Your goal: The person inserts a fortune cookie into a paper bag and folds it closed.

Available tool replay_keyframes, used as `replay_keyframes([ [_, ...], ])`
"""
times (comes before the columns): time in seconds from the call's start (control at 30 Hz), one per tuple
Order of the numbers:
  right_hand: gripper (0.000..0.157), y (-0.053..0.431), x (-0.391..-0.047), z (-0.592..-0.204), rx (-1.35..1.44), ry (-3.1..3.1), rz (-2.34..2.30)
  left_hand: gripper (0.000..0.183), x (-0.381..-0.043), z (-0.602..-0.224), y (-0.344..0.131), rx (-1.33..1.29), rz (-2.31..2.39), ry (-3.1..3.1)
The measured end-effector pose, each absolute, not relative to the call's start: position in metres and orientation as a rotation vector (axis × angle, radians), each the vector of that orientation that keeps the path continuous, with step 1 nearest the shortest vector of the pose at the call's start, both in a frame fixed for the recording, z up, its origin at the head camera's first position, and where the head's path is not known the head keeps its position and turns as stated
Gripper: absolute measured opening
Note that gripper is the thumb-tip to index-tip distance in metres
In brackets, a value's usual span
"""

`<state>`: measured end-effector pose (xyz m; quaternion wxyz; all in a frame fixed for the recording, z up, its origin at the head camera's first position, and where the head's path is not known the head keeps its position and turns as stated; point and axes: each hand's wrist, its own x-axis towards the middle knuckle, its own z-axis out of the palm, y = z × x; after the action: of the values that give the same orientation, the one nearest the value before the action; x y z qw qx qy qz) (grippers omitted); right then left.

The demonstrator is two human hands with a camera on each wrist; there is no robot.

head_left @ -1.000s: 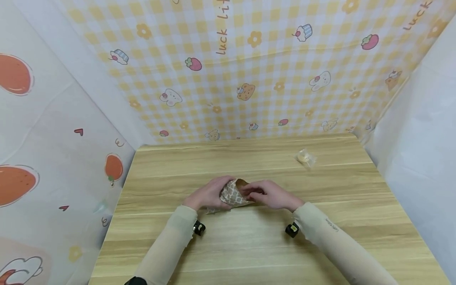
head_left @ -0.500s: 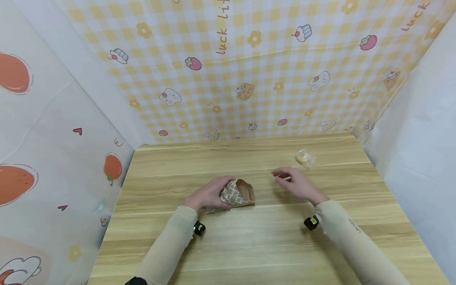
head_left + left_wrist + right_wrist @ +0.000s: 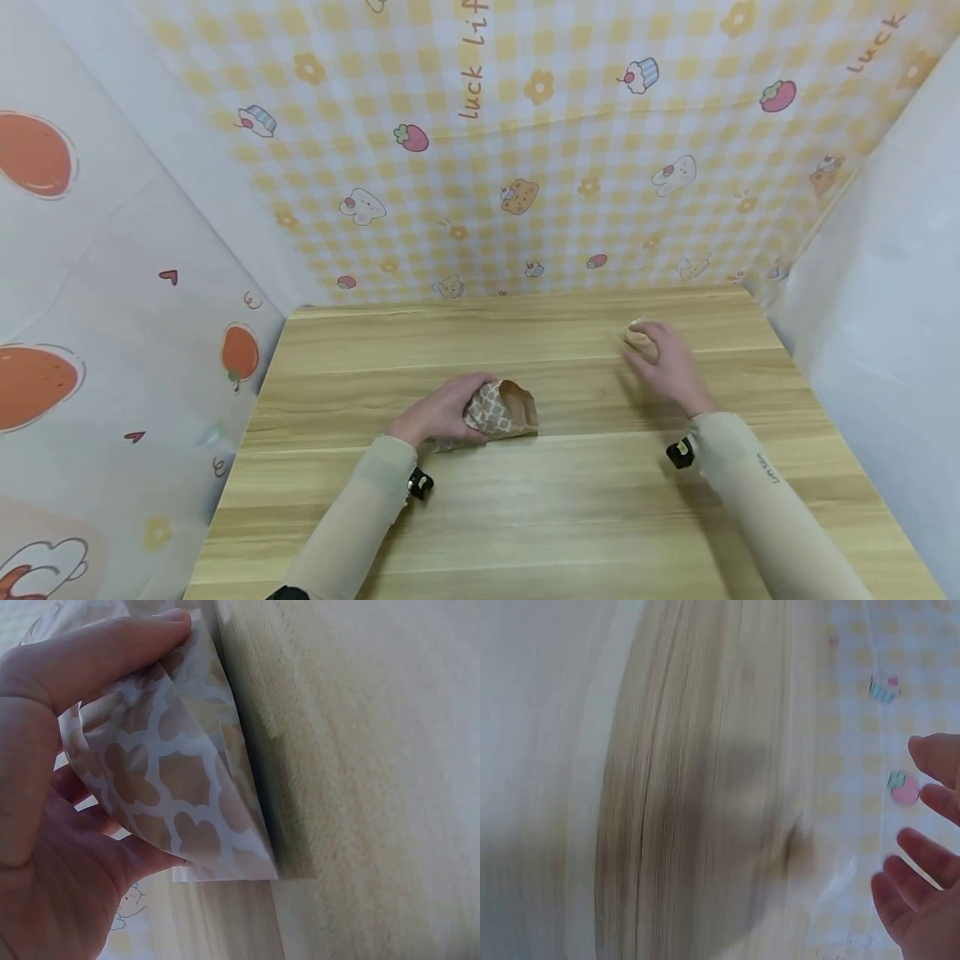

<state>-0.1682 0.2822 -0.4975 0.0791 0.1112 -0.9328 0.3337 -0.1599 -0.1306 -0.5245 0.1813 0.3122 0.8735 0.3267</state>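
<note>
My left hand grips a brown paper bag with a white lattice pattern, lying on its side at mid-table. The bag's mouth gapes to the right. In the left wrist view, the thumb lies across the patterned paper and the other fingers support it from the far side. Toward the back right, my right hand is at a small pale item in a clear wrapper, thumb and fingers on either side of it. The right wrist view shows spread fingers beside the blurred packet.
Both hands work over a wooden table. Behind it hangs a yellow checked cloth with cartoon prints. White sheeting bounds the left side and the right side. Each wrist wears a small black camera.
My right hand has come out of the bag's mouth and moved right and back to the wrapped item. The left hand keeps its hold on the bag in place.
</note>
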Motion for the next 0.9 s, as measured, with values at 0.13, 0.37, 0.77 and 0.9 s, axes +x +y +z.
replay_keyframes([
  [0.13,0.052,0.296,-0.175,-0.500,0.270,-2.808,0.953,0.104,-0.160,-0.526,-0.131,0.888,0.928,2.471],
  [0.37,0.070,0.306,-0.185,-0.503,0.167,-2.912,0.946,0.103,-0.161,-0.526,-0.130,0.889,0.922,2.486],
  [0.77,0.077,0.311,-0.199,-0.522,0.115,-2.996,0.938,0.101,-0.159,-0.526,-0.129,0.877,0.896,2.484],
  [0.9,0.077,0.312,-0.200,-0.527,0.097,-2.996,0.956,0.100,-0.159,-0.527,-0.129,0.889,0.898,2.489],
])
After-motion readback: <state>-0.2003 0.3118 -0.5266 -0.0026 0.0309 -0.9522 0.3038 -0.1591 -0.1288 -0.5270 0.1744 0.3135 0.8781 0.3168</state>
